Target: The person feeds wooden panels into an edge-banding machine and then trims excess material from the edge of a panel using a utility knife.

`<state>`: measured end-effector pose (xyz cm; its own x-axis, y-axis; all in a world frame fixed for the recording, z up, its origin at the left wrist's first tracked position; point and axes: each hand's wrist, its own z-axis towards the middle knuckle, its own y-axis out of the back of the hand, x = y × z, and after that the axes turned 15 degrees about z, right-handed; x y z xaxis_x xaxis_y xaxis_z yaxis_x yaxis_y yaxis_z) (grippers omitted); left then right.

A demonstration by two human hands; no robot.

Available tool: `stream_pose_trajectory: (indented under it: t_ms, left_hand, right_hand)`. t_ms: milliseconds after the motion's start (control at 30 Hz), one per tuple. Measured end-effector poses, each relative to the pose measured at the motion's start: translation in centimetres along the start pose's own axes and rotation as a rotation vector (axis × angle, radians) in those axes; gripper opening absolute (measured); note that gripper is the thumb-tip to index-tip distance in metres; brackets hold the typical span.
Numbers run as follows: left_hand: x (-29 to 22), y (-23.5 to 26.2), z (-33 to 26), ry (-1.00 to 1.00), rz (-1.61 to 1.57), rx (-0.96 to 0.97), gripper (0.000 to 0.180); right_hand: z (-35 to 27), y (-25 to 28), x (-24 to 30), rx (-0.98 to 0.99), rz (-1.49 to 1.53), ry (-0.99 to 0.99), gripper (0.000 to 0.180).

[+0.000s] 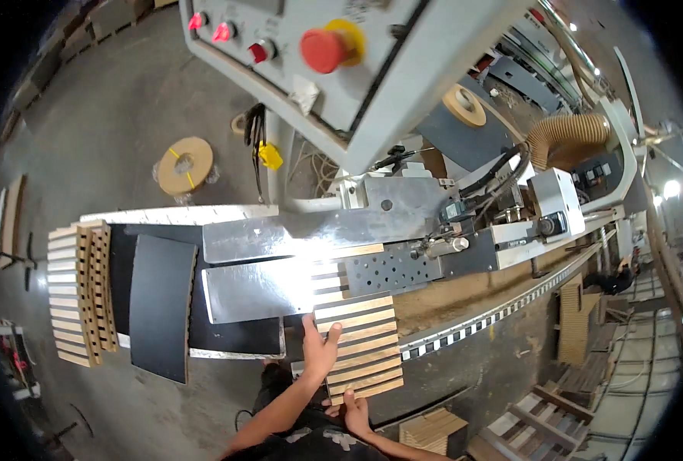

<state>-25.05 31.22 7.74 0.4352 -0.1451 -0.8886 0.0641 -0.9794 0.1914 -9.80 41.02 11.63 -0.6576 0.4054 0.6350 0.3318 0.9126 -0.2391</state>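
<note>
A slatted wooden panel (pixel 357 342) with dark grooves lies on the bed of a grey machine (pixel 334 230), its far end under the metal guard. My left hand (pixel 320 349) presses flat on the panel's left edge. My right hand (pixel 354 411) grips the panel's near edge from below. Both forearms come up from the lower edge of the view.
A stack of slatted panels (pixel 80 300) and a black board (pixel 161 315) rest to the left. The control box (pixel 318 54) with red buttons hangs overhead. A tape roll (pixel 184 164) lies on the floor. A ribbed hose (pixel 568 138) and wooden stacks (pixel 576 326) stand right.
</note>
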Motion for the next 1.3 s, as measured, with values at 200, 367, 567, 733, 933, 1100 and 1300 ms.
stream_pose_trajectory:
  t_ms: [200,367,567,733,933,1100,1300]
  left_hand:
    - [-1.7,0.6,-0.2,0.015,0.131,-0.017,0.057]
    - [0.0,0.2,1.2,-0.044,0.078,-0.072,0.056]
    - [0.4,5.0,2.4,0.161,-0.385,0.199,0.031]
    - [-0.4,10.5,-3.8,0.282,-0.413,0.424,0.048]
    - [-3.4,13.9,-11.0,0.038,-0.32,0.605,0.029]
    - [-5.9,15.6,-13.0,-0.028,-0.291,0.71,0.029]
    - [-7.6,15.9,-14.6,-0.213,-0.216,0.698,0.027]
  right_hand:
    - [0.2,0.0,-1.0,-0.037,0.067,-0.028,0.065]
    - [1.3,-0.1,-0.1,-0.245,0.409,0.08,0.043]
    - [-2.8,7.2,-1.4,-0.209,0.401,0.114,0.061]
    - [-6.8,14.4,-4.9,-0.248,0.321,0.015,0.067]
    - [-8.1,16.0,-4.6,-0.031,0.725,0.185,0.069]
    - [-6.7,17.2,-3.2,0.135,0.767,0.234,0.075]
    - [-6.2,17.7,-2.4,0.211,0.75,0.292,0.076]
